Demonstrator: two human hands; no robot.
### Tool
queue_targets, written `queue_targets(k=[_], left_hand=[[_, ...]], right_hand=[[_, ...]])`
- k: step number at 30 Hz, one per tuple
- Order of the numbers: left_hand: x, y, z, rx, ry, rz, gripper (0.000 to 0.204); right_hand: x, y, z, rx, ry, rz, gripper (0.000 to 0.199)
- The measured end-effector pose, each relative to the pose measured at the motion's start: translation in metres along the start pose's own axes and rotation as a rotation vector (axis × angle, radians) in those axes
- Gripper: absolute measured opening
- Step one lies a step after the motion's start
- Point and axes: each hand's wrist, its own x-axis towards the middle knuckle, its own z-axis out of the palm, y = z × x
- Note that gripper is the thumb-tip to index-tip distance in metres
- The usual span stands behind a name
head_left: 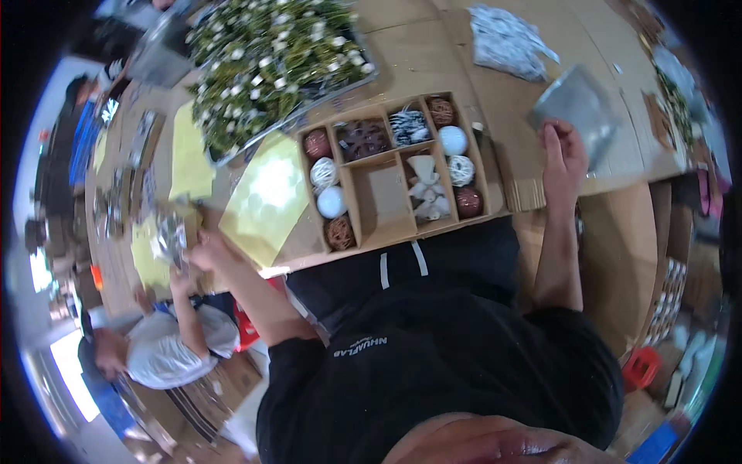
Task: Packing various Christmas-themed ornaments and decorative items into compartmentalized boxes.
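Okay, closest in I've got the divided cardboard box (380, 203) against the body, balls (453, 141) and a pine cone (410, 126) in its compartments. Farther out, my right hand (565, 151) pinches a grey plastic bag (585, 108), while my left hand (205, 251) meets a shiny packet (168, 238), grip too blurred to tell. Beyond them, a tray (366, 77) holds white-dotted greenery (274, 69).
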Motion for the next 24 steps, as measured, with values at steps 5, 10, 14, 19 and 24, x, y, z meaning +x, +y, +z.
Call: queue_targets(k=[5, 10, 14, 19, 24], left_hand=[[-0.058, 0.079, 0.037, -1.048, 0.091, -0.618, 0.057], [-0.115, 0.088, 0.013, -0.731, -0.226, -0.469, 0.039], [-0.218, 0.128, 0.017, -0.731, -0.626, -0.144, 0.014], [-0.26, 0.142, 0.022, -0.122, -0.865, 0.485, 0.017], [-0.267, 0.143, 0.033, 0.158, -0.933, 0.614, 0.024]], right_hand=[[0.024, 0.0, -0.056, -0.553, 0.193, -0.317, 0.019], [0.036, 0.03, -0.067, -1.046, -0.149, -0.206, 0.023], [0.043, 0.03, -0.073, -1.005, -0.089, -0.095, 0.017], [0.054, 0.028, -0.075, -0.941, -0.086, -0.133, 0.015], [0.057, 0.009, -0.073, -0.832, -0.072, -0.009, 0.021]])
